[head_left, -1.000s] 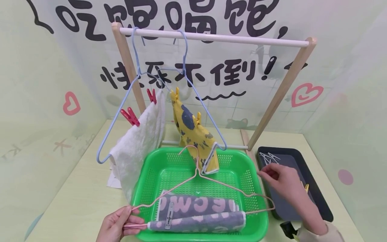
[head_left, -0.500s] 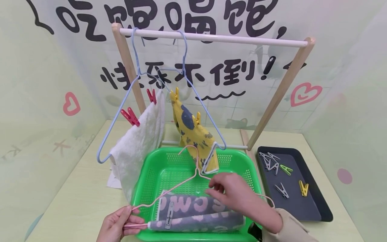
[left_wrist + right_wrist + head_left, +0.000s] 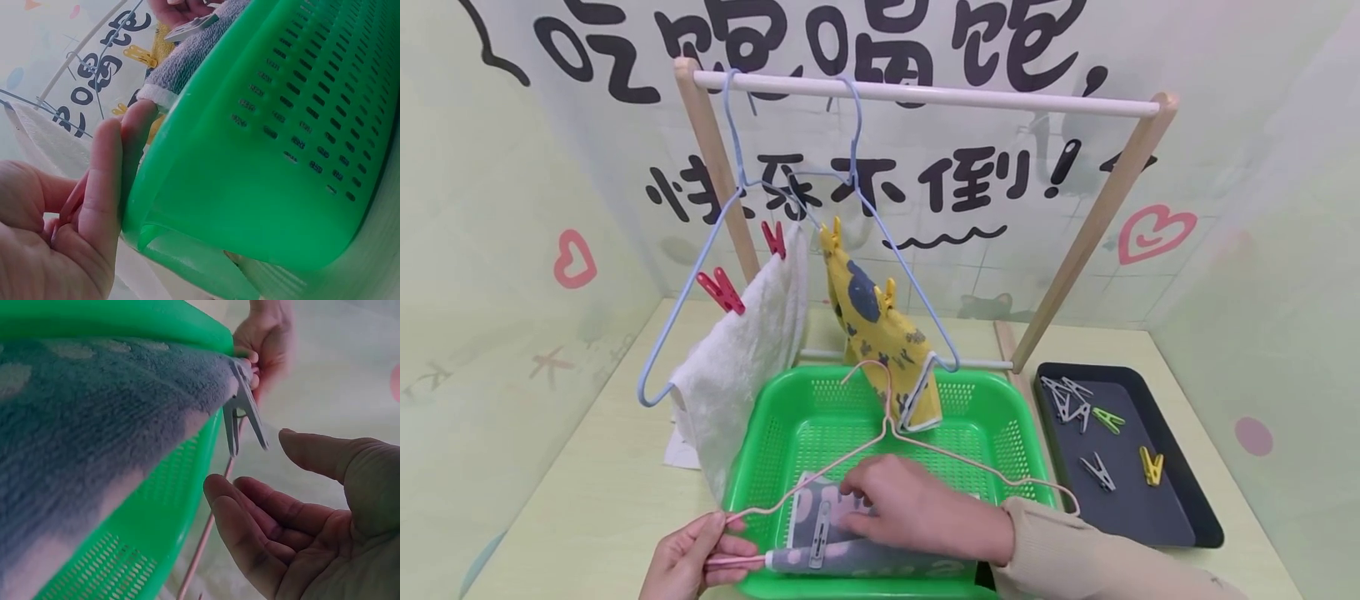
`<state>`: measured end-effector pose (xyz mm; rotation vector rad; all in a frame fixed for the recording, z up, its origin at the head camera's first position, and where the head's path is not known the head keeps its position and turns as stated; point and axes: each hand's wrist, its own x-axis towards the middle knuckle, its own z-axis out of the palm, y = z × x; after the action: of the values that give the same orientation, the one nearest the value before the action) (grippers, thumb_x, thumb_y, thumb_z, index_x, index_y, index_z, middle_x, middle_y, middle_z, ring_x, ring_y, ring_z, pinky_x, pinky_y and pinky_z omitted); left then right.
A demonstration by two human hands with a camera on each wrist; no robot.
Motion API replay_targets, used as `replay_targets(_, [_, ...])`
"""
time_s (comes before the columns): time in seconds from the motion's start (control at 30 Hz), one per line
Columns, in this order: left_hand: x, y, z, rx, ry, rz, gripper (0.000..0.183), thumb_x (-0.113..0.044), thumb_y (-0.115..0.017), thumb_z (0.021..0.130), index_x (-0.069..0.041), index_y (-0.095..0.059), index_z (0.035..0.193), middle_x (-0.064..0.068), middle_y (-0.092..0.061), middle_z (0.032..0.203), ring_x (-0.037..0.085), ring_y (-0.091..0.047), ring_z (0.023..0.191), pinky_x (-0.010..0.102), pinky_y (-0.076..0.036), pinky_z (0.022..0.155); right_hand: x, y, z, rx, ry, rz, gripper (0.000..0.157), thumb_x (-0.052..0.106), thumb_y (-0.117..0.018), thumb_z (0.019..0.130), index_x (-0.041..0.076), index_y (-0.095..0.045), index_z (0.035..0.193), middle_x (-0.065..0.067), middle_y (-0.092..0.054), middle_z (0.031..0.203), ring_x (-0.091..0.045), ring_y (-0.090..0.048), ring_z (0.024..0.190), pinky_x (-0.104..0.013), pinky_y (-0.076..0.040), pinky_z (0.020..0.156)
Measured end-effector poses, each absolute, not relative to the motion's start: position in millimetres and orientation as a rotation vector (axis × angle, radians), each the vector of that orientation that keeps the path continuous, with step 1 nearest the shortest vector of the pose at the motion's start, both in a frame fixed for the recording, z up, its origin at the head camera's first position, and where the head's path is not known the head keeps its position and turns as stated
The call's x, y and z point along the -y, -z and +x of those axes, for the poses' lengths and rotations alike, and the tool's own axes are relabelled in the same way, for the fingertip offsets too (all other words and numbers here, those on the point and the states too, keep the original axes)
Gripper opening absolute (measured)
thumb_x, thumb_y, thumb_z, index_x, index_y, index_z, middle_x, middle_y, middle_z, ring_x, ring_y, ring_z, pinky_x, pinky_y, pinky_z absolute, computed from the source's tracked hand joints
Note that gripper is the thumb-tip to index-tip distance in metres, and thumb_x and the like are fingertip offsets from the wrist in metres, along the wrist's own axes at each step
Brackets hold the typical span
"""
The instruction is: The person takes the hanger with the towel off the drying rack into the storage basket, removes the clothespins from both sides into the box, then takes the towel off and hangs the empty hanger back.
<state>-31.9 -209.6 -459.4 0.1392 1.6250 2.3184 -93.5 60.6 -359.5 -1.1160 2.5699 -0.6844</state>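
Note:
My left hand (image 3: 688,554) grips the left end of a pink hanger (image 3: 842,461), low at the front left of a green basket (image 3: 1051,467). A grey towel (image 3: 861,558) with pink lettering is folded over the hanger's bottom bar. One grey clothespin (image 3: 821,533) is clipped on the towel near its left end. My right hand (image 3: 917,508) hovers over the towel, beside that clothespin. In the right wrist view the thumb and fingers of the right hand (image 3: 300,531) are parted, with a gap between them and the clothespin (image 3: 252,415).
Behind stands a rack with a white rod (image 3: 955,94). Two blue hangers (image 3: 696,271) on it carry a white towel (image 3: 730,358) with red clothespins and a yellow cloth (image 3: 865,308) with yellow ones. A dark tray (image 3: 1150,521) at right holds several loose clothespins.
My right hand has moved left from the tray, across the basket, to the clipped clothespin. The tray's clothespins have come into view. My left hand keeps its grip on the pink hanger.

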Motion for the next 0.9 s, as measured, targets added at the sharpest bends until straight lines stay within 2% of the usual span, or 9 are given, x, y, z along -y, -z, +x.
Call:
replay_targets(0.13, [210.3, 459.1, -31.8, -1.637, -2.313, 0.128, 0.033, -0.024, -0.039, 0.103, -0.022, -0.07, 0.096, 0.002, -0.072, 0.083, 0.019, -0.07, 0.077, 0.028, -0.059, 0.066, -48.9, 366.9, -96.6, -2.554, 0.681, -1.159, 0.025, 0.025, -0.069, 0.086, 0.005, -0.07, 0.102, 0.002, -0.069, 0.085, -0.001, -0.059, 0.074, -0.006, -0.045, 0.063])
replay_targets(0.2, [210.4, 458.8, -31.7, -1.639, -2.312, 0.127, 0.033, -0.024, -0.038, 0.103, -0.022, -0.07, 0.096, 0.002, -0.072, 0.083, 0.019, -0.07, 0.077, 0.028, -0.059, 0.065, -43.9, 369.9, -97.9, -2.541, 0.69, -1.164, 0.023, 0.025, -0.069, 0.086, 0.006, -0.071, 0.099, 0.004, -0.067, 0.081, 0.001, -0.056, 0.069, -0.005, -0.044, 0.06])
replay_targets(0.33, [209.8, 458.3, -31.6, -1.641, -2.312, 0.121, 0.034, -0.023, -0.038, 0.104, -0.023, -0.07, 0.095, 0.002, -0.072, 0.083, 0.019, -0.07, 0.076, 0.027, -0.059, 0.065, -37.5, 372.7, -99.1, -2.502, 0.734, -1.151, 0.014, 0.022, -0.07, 0.086, 0.008, -0.071, 0.086, 0.011, -0.049, 0.057, 0.004, -0.036, 0.048, -0.006, -0.029, 0.042])
replay_targets(0.43, [209.0, 458.7, -31.5, -1.646, -2.319, 0.126, 0.034, -0.022, -0.037, 0.104, -0.023, -0.071, 0.095, 0.002, -0.072, 0.082, 0.019, -0.07, 0.076, 0.028, -0.059, 0.065, -36.8, 373.2, -101.4, -2.43, 0.812, -1.13, 0.017, 0.019, -0.07, 0.086, 0.009, -0.066, 0.073, 0.012, -0.035, 0.049, 0.003, -0.025, 0.041, -0.01, -0.021, 0.036])
replay_targets(0.53, [208.4, 459.4, -31.4, -1.649, -2.33, 0.144, 0.035, -0.021, -0.037, 0.104, -0.023, -0.071, 0.096, 0.003, -0.072, 0.082, 0.019, -0.07, 0.076, 0.028, -0.059, 0.064, -37.9, 372.7, -103.9, -2.364, 0.875, -1.098, 0.022, 0.016, -0.069, 0.087, 0.009, -0.062, 0.067, 0.012, -0.037, 0.049, 0.002, -0.028, 0.041, -0.01, -0.023, 0.037])
replay_targets(0.9, [207.9, 459.8, -31.7, -1.674, -2.327, 0.12, 0.036, -0.02, -0.036, 0.104, -0.022, -0.07, 0.095, 0.003, -0.072, 0.082, 0.02, -0.07, 0.075, 0.028, -0.059, 0.063, -38.4, 376.2, -104.3, -2.407, 0.88, -1.13, 0.019, 0.017, -0.069, 0.087, 0.012, -0.062, 0.07, 0.014, -0.045, 0.056, 0.004, -0.037, 0.047, -0.007, -0.034, 0.042])
